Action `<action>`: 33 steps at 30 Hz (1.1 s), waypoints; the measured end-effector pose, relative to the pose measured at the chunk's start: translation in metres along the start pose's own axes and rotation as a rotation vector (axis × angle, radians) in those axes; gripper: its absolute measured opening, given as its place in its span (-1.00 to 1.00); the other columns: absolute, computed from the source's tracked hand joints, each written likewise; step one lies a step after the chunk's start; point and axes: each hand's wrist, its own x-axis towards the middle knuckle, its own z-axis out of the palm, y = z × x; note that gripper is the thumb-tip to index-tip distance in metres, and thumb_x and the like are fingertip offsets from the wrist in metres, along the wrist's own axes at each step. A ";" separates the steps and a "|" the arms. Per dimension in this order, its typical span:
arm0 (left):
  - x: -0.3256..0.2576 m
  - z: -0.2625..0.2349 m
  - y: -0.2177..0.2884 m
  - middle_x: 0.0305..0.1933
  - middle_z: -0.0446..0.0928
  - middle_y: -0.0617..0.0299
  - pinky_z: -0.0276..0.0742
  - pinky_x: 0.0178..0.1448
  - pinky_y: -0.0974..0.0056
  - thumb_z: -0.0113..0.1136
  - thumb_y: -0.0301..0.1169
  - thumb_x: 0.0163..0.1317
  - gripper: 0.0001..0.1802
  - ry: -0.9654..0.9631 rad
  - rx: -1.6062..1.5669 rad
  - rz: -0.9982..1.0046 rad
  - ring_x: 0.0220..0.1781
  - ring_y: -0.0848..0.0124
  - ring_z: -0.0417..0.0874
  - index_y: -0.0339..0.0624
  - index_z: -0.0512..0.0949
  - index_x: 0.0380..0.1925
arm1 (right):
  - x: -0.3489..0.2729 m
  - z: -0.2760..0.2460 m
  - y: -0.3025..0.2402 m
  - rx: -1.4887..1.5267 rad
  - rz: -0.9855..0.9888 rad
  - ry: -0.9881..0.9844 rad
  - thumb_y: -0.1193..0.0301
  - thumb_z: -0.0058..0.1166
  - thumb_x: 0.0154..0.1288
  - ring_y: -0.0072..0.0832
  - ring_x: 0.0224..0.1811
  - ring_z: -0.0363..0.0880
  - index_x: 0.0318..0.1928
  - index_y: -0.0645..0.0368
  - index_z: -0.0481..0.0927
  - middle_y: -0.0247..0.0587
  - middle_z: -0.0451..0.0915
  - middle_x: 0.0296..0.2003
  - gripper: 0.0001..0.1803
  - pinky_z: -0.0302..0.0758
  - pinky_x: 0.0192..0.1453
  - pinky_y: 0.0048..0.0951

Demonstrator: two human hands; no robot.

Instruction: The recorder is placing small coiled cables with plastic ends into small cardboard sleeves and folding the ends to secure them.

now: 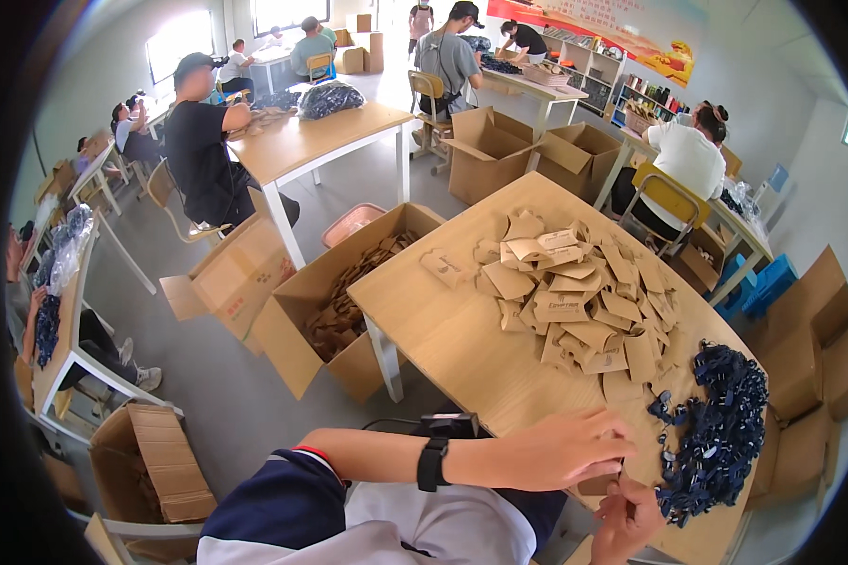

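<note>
My left hand [579,450], with a black band on its wrist, reaches across the near edge of the table. Its fingers are pinched together on a small dark item [622,465]. Just below it, my right hand [628,520] is closed on a small brown cardboard box [595,485], which the fingers partly hide. To the right of my hands lies a heap of small dark blue items with shiny bits [716,428]; their exact kind is too small to tell. Farther up the table spreads a pile of flat brown pillow-shaped boxes [575,306].
Left of my wooden table [433,320] stands an open carton [363,287] holding many brown boxes. Another open carton [160,461] sits at lower left, and large cardboard flaps [806,348] rise at right. Several people work at other tables; a yellow-backed chair [669,200] is beyond mine.
</note>
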 end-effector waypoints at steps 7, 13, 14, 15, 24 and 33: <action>0.013 -0.023 0.025 -0.36 0.66 0.15 0.53 -0.38 0.28 0.18 -0.37 0.34 -0.76 -0.218 -0.409 -0.393 -0.48 0.23 0.67 -0.18 0.56 -0.04 | 0.021 0.001 -0.011 -0.379 -0.507 0.067 0.58 0.22 0.20 -0.47 -0.53 0.52 -0.12 0.23 0.66 -0.21 0.60 -0.47 -0.78 0.40 -0.47 -0.45; 0.001 0.011 0.026 -0.20 0.69 0.10 0.63 -0.23 0.38 0.12 -0.56 0.34 -0.76 0.137 -0.586 -0.258 -0.29 0.32 0.76 -0.24 0.56 -0.01 | 0.014 0.013 -0.008 -0.164 -0.371 0.240 0.51 0.12 0.35 -0.59 -0.58 0.27 0.00 0.39 0.56 -0.28 0.43 -0.52 -0.74 0.19 -0.51 -0.62; -0.001 0.020 0.026 -0.20 0.69 0.10 0.63 -0.23 0.38 0.12 -0.56 0.34 -0.76 0.131 -0.598 -0.278 -0.29 0.32 0.76 -0.24 0.56 -0.01 | 0.009 0.023 -0.013 -0.166 -0.350 0.231 0.51 0.12 0.35 -0.59 -0.58 0.27 0.00 0.39 0.56 -0.28 0.43 -0.52 -0.74 0.19 -0.51 -0.62; -0.003 0.028 0.027 -0.21 0.70 0.12 0.63 -0.25 0.38 0.13 -0.58 0.33 -0.75 0.282 -0.498 -0.158 -0.31 0.33 0.76 -0.25 0.57 0.00 | 0.005 0.033 -0.019 -0.035 -0.200 0.339 0.49 0.09 0.38 -0.63 -0.57 0.27 -0.03 0.41 0.56 -0.29 0.44 -0.53 -0.76 0.18 -0.51 -0.63; -0.021 0.007 0.029 -0.22 0.72 0.11 0.68 -0.29 0.40 0.15 -0.60 0.29 -0.83 0.360 -0.097 -0.136 -0.40 0.40 0.75 -0.37 0.64 -0.16 | 0.006 0.022 -0.026 0.275 -0.039 0.113 0.71 0.21 0.10 -0.55 -0.53 0.46 -0.13 0.40 0.66 -0.18 0.60 -0.51 -0.73 0.36 -0.47 -0.55; -0.027 0.026 0.027 -0.38 0.66 0.06 0.63 -0.32 0.38 -0.01 -0.40 0.46 -0.70 -0.110 -1.076 -0.782 -0.41 0.37 0.73 -0.48 0.56 -0.08 | -0.002 -0.001 0.016 0.104 0.236 -0.367 0.55 0.47 -0.26 -0.39 -0.42 0.59 -0.18 0.19 0.71 -0.29 0.66 -0.42 -0.53 0.49 -0.30 -0.47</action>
